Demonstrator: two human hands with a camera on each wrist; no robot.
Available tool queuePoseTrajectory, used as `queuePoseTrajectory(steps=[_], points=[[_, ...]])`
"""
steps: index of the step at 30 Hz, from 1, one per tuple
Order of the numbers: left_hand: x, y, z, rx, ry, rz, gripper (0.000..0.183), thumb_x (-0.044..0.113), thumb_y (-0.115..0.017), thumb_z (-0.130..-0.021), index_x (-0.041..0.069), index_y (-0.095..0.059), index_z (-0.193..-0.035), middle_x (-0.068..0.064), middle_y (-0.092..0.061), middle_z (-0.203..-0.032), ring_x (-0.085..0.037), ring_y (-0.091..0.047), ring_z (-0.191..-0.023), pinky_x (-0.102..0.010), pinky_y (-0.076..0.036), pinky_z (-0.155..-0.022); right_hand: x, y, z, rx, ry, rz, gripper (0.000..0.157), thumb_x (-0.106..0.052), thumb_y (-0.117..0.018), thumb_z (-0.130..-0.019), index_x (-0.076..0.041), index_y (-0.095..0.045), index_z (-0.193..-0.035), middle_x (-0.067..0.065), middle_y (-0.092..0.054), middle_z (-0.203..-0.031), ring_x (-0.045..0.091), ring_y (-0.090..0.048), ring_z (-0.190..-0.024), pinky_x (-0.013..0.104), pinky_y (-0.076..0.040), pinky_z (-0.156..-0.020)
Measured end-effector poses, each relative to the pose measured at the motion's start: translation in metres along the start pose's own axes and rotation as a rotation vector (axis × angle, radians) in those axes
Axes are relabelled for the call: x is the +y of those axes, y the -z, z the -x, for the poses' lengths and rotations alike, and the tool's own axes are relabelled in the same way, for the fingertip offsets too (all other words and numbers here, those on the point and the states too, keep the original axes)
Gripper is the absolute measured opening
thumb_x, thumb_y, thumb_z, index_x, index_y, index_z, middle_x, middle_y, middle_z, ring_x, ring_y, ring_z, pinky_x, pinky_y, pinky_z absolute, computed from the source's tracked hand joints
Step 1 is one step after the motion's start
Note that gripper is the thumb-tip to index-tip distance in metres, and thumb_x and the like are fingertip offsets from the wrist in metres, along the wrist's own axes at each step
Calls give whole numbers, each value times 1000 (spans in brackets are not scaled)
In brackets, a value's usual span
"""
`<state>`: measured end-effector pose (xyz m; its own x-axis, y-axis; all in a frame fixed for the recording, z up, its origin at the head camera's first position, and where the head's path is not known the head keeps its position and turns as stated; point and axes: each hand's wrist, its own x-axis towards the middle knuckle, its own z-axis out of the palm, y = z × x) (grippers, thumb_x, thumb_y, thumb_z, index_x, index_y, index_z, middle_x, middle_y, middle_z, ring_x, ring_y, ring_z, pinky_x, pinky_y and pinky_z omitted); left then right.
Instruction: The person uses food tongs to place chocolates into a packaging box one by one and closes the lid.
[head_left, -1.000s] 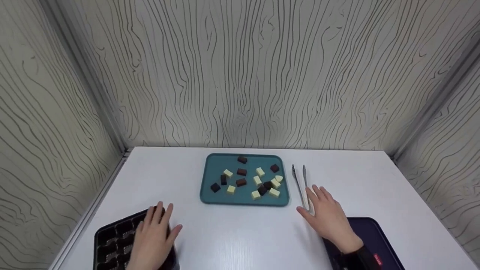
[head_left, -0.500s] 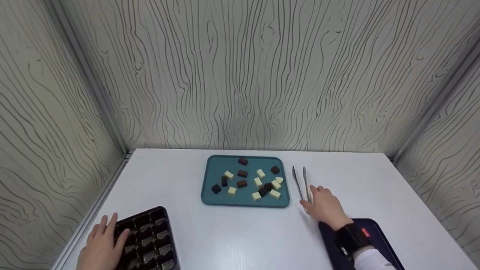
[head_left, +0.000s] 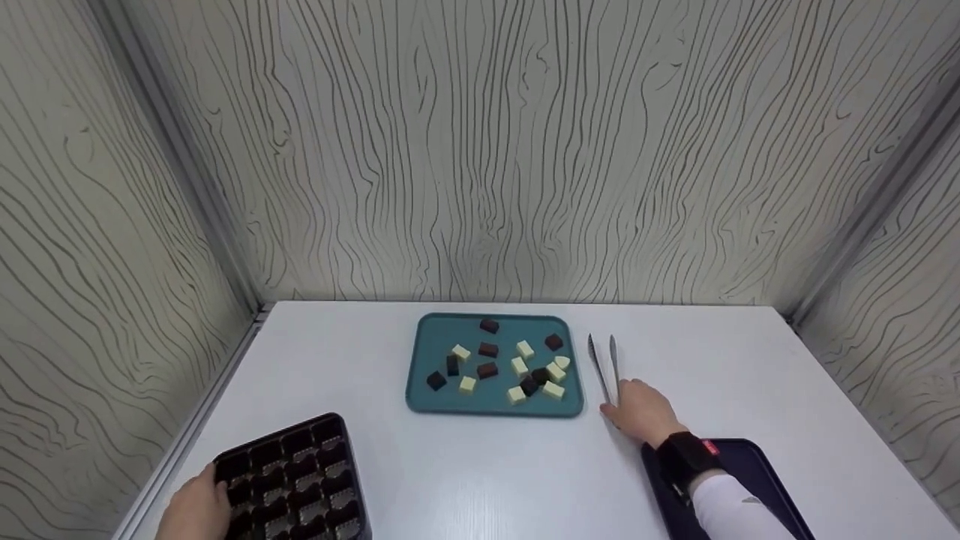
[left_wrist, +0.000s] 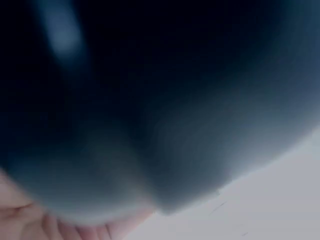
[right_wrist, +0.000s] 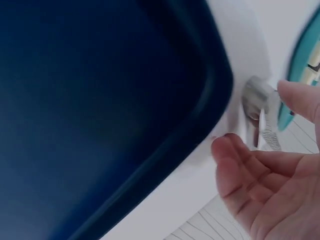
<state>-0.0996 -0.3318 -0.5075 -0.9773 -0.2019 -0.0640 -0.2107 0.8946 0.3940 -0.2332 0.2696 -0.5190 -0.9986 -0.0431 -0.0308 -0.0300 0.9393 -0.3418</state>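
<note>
head view: right hand at the tongs, left hand at the compartment box

clock centre: the stretch of table directly in front of the teal tray; 12 faces away from the person.

1. white table (head_left: 450, 480). supports all items.
2. compartment box (head_left: 355, 469). at 9 o'clock, set askew. its placement presumably keeps it within easy reach of the left hand.
3. navy tray (head_left: 761, 484). at 3 o'clock, partly below the right forearm.
4. teal tray (head_left: 480, 403). at 12 o'clock. the central position likely leaves its contents accessible from either side.
5. left hand (head_left: 196, 506). at 9 o'clock, against the outer side of the box, thumb near the rim. this would suit steadying the box. whether the fingers wrap its wall cannot be told; the left wrist view is mostly filled by a dark, blurred surface.
6. right hand (head_left: 643, 411). at 2 o'clock, over the near end of the tongs. the right wrist view shows thumb and loosely bent fingers parted, not closed together; contact with the metal cannot be confirmed.
7. tongs (head_left: 599, 370). between 1 and 2 o'clock, just beside the teal tray, arms spread, tips toward 12. this orientation appears to present the joined end to the hand.
8. dark pieces (head_left: 487, 370) and pale pieces (head_left: 519, 367). scattered on the teal tray, several clustered toward its 4 o'clock corner.
</note>
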Motion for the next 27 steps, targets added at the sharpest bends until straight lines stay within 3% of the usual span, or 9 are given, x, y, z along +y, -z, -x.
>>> queuePoseTrajectory(steps=[6, 10, 16, 18, 22, 25, 27], points=[[24, -8, -1, -72, 33, 91, 50, -2, -50, -100, -25, -41, -143, -45, -55, -137, -60, -59, -125, -69, -50, -106, 4, -6, -9, 24, 32, -4, 18, -8, -72, -88, 7, -62, -86, 16, -65, -75, 26, -60, -67, 46, -56, -64], [46, -20, 0, -94, 17, 162, 56, -4, -57, -96, -22, -41, -146, -44, -52, -143, -58, -60, -127, -68, -49, -109, 5, -7, -10, 15, 15, -18, 19, -6, -67, -90, 12, -60, -93, 21, -66, -80, 30, -63, -71, 52, -58, -71], [78, -40, 3, -131, 6, 324, 58, -6, -59, -94, -19, -42, -148, -41, -51, -147, -52, -70, -115, -57, -62, -95, 0, 1, -2, 61, -61, -16, 29, -14, -53, -99, 15, -55, -97, 29, -67, -80, 40, -68, -71, 57, -58, -66], [88, -46, 5, -147, 11, 370, 58, -5, -60, -95, -17, -43, -149, -40, -51, -148, -51, -70, -115, -55, -63, -92, -3, 5, 4, 94, -83, -6, 30, -17, -50, -99, 11, -57, -92, 26, -66, -76, 38, -67, -68, 54, -56, -61], [106, -57, 9, -151, -12, 420, 56, -3, -61, -95, -15, -47, -148, -39, -53, -148, -51, -70, -116, -57, -62, -95, -16, 15, 19, 148, -143, -76, 35, -28, -53, -102, 1, -59, -83, 13, -60, -68, 26, -58, -61, 39, -45, -52], [120, -62, 10, -156, -39, 456, 55, -3, -61, -95, -14, -48, -147, -37, -54, -148, -50, -69, -118, -60, -60, -98, -27, 17, 33, 189, -144, -131, 37, -37, -59, -103, -3, -66, -89, 4, -54, -64, 20, -51, -59, 32, -35, -51], [130, -66, 10, -177, -53, 482, 55, -2, -61, -96, -13, -48, -148, -36, -55, -149, -50, -68, -120, -61, -59, -99, -33, 17, 41, 214, -134, -145, 39, -43, -63, -103, -4, -72, -102, 1, -53, -63, 18, -50, -58, 30, -33, -51]])
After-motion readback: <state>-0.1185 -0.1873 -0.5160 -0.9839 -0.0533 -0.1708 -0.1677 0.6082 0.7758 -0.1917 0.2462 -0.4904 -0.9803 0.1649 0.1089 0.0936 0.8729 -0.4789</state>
